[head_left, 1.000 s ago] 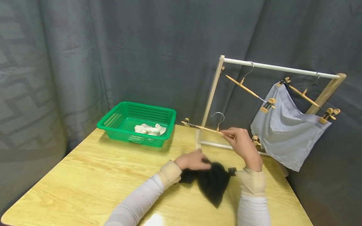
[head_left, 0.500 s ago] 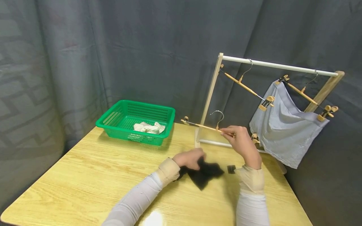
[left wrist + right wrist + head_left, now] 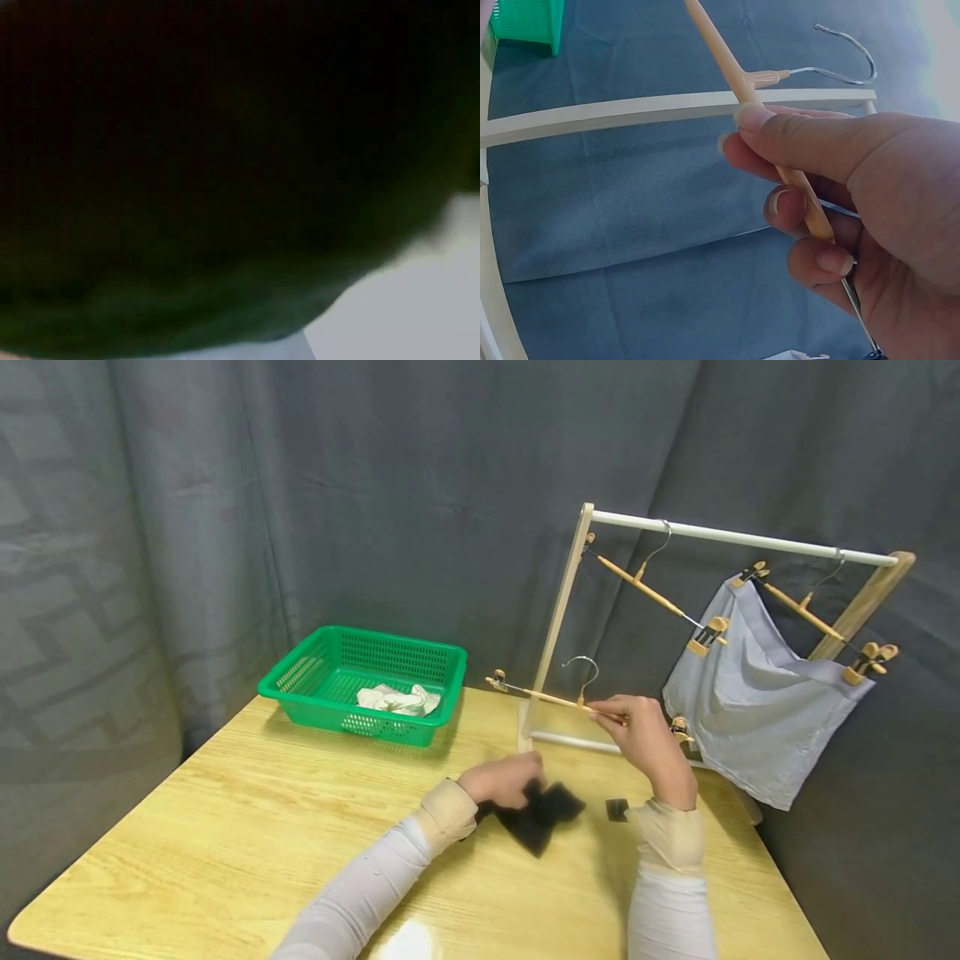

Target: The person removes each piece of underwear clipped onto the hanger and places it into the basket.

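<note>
My right hand [image 3: 647, 745] holds a wooden clip hanger [image 3: 557, 698] by its bar, just right of the hook. In the right wrist view, thumb and fingers curl round the hanger's bar [image 3: 721, 52], its metal hook pointing right. Lower and to the left, my left hand [image 3: 504, 779] grips a bunched black cloth [image 3: 534, 827] over the table. The cloth is blurred and its kind cannot be told. Dark fabric [image 3: 225, 187] fills most of the left wrist view, hiding the fingers there. The held hanger's clips have nothing in them that I can see.
A drying rack [image 3: 742, 537] stands at the right, bearing a bare clip hanger [image 3: 647, 592] and another with grey-blue shorts [image 3: 757, 710] clipped on. A green basket [image 3: 360, 727] holding a white cloth [image 3: 399, 700] sits at the table's [image 3: 262, 827] back left.
My left hand has shifted slightly left, and the black cloth, which hung lower and further right, is now more bunched. The right hand and its hanger have barely moved.
</note>
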A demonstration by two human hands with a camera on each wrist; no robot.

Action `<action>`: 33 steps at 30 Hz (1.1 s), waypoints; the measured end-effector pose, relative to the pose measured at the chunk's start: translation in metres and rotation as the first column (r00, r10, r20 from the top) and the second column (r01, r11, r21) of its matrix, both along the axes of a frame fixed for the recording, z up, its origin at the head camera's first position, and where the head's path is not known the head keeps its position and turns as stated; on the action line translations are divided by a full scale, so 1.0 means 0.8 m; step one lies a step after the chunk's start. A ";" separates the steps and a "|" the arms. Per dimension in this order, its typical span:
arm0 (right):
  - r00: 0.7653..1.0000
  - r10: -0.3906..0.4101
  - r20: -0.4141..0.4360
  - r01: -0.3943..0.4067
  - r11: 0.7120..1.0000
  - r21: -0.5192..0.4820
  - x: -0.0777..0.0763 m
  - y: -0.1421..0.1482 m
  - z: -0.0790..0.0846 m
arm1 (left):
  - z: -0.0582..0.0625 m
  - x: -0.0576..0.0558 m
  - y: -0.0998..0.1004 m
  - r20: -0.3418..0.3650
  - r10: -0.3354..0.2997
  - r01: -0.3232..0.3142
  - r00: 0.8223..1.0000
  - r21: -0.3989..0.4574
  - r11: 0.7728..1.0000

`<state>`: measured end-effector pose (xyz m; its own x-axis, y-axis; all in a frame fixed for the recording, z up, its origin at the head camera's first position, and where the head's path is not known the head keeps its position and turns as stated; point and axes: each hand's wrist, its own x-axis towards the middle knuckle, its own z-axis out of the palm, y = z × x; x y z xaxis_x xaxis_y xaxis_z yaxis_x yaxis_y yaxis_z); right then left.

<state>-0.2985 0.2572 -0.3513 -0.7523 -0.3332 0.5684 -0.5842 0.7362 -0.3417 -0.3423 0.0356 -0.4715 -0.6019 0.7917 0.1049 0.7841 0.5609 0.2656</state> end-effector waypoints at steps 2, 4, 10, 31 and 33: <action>1.000 -0.002 0.006 0.002 1.000 -0.001 0.001 0.002 0.001 | 0.001 -0.001 -0.001 0.011 -0.015 0.015 1.000 0.017 1.000; 1.000 0.001 0.008 -0.001 1.000 0.001 0.000 0.003 0.001 | 0.001 -0.002 -0.003 0.020 -0.022 0.022 1.000 0.029 0.999; 1.000 0.001 0.002 -0.001 1.000 -0.007 -0.005 0.003 -0.001 | 0.004 -0.004 -0.008 0.018 -0.008 0.006 1.000 0.059 0.998; 0.979 -0.153 0.135 0.157 0.987 -0.020 0.031 0.081 0.005 | 0.108 -0.015 -0.074 -0.017 0.019 -0.015 1.000 0.211 0.977; 0.973 -0.173 0.156 0.177 0.984 -0.011 0.034 0.092 0.003 | 0.121 -0.020 -0.086 -0.026 0.043 -0.035 0.999 0.227 0.973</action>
